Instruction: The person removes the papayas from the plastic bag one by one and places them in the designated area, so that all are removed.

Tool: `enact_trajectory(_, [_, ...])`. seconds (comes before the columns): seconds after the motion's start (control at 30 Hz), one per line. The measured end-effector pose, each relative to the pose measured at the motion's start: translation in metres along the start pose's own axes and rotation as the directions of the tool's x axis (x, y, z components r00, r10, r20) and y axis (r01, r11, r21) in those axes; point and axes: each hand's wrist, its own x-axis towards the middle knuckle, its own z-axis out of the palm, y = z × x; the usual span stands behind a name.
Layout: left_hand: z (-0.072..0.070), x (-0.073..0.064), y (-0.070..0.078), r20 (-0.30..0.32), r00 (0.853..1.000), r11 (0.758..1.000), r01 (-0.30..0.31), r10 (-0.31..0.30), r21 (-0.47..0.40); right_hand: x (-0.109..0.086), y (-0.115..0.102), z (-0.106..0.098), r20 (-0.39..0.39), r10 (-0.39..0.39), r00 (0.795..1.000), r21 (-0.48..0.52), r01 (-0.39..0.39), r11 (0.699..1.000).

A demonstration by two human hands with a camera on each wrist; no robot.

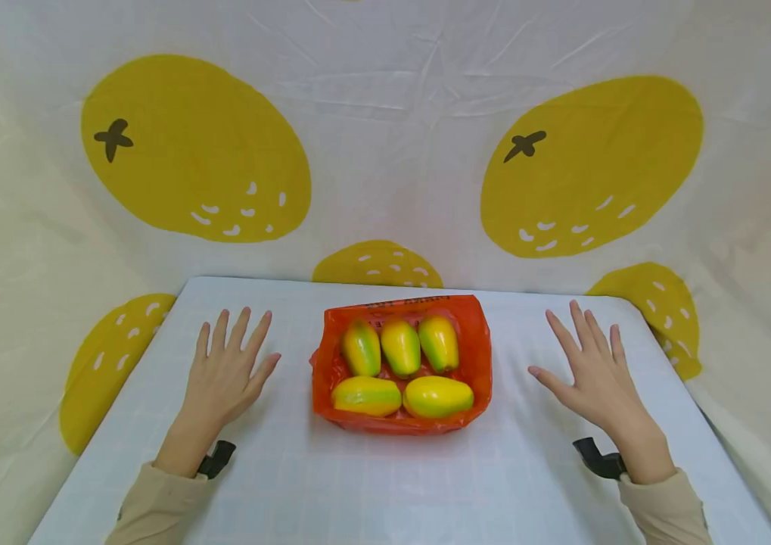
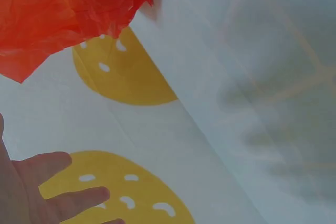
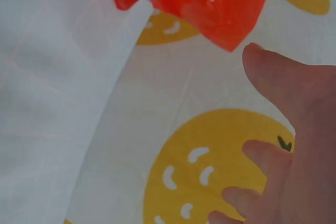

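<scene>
A red plastic bag (image 1: 402, 427) stands wide open at the middle of the table, its rim folded outward. Inside lie several yellow-green fruits that look like papayas or mangoes, among them one at the front right (image 1: 438, 397) and one at the back middle (image 1: 401, 348). To the bag's left, my left hand (image 1: 225, 378) hovers over the table with fingers spread, holding nothing. My right hand (image 1: 596, 382) is likewise spread to the right of the bag, apart from it. Both wrist views show the bag's red side beyond the fingers.
The table (image 1: 256, 492) has a pale checked cover. Behind and beside it hangs a white cloth (image 1: 392, 166) printed with large yellow fruit shapes. Black wrist bands (image 1: 218, 459) sit on both wrists, below beige sleeves (image 1: 160, 503).
</scene>
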Motion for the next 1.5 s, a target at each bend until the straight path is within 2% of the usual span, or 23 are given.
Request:
enact_trajectory(0.17, [-0.004,0.002,0.001,-0.062,0.998,1.0,-0.026,0.024,-0.018,0.002,-0.004,-0.007,-0.042,-0.051,0.998,0.032,0.053,0.998])
enact_trajectory(0.33, [-0.007,0.004,0.002,-0.11,0.993,0.999,-0.051,0.049,-0.014,0.003,-0.009,-0.014,-0.067,-0.071,0.995,0.041,0.074,0.996])
enact_trajectory(0.5, [-0.01,0.003,0.002,-0.137,0.989,0.997,-0.054,0.046,-0.05,0.007,-0.014,-0.019,-0.164,-0.085,0.983,0.081,0.099,0.992])
enact_trajectory(0.73, [-0.013,0.006,0.009,-0.208,0.978,0.965,-0.075,0.021,-0.251,0.015,-0.022,-0.027,-0.344,-0.068,0.936,0.165,0.132,0.977])
enact_trajectory(0.9, [-0.018,0.008,0.016,-0.263,0.964,0.96,-0.113,0.043,-0.257,0.017,-0.027,-0.029,-0.422,-0.059,0.905,0.223,0.167,0.96])
enact_trajectory(1.1, [-0.02,0.01,0.024,-0.293,0.953,0.959,-0.148,0.073,-0.243,0.027,-0.034,-0.03,-0.509,-0.079,0.857,0.308,0.268,0.913])
enact_trajectory(1.27, [-0.023,0.012,0.033,-0.3,0.95,0.956,-0.166,0.089,-0.242,0.034,-0.044,-0.034,-0.496,-0.102,0.862,0.338,0.3,0.892])
enact_trajectory(1.5, [-0.021,0.017,0.042,-0.256,0.962,0.957,-0.157,0.093,-0.243,0.043,-0.057,-0.035,-0.472,-0.118,0.874,0.374,0.319,0.871])
